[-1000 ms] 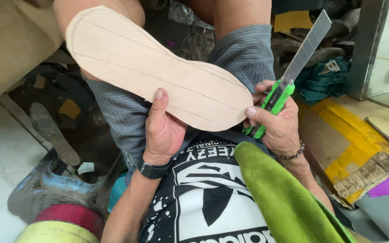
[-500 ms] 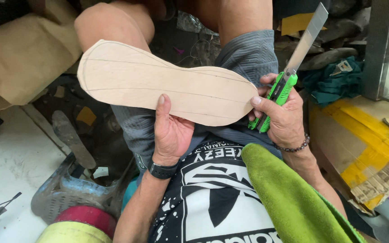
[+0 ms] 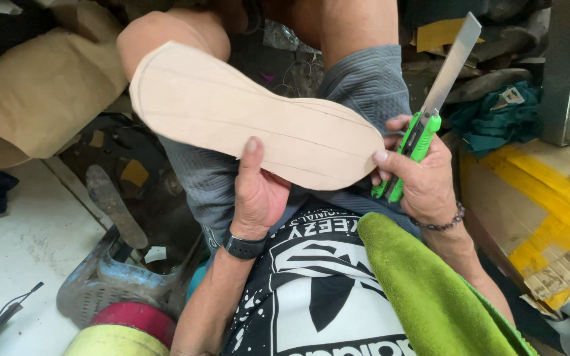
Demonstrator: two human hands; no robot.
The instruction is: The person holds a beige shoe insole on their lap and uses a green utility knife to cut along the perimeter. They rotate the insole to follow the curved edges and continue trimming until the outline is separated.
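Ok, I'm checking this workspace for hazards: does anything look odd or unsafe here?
Yes: the green utility knife in the right hand has its blade run far out, bare, pointing up and away. That hand's thumb also steadies the tan sole-shaped piece held by the left hand. The piece itself looks undamaged.

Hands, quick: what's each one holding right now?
Left hand: closed on the tan insole cutout, thumb on top.
Right hand: closed on the green utility knife, thumb touching the insole's end.

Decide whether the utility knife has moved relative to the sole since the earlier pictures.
No. The utility knife still sits in the right hand at the sole heel; only the view shifted.
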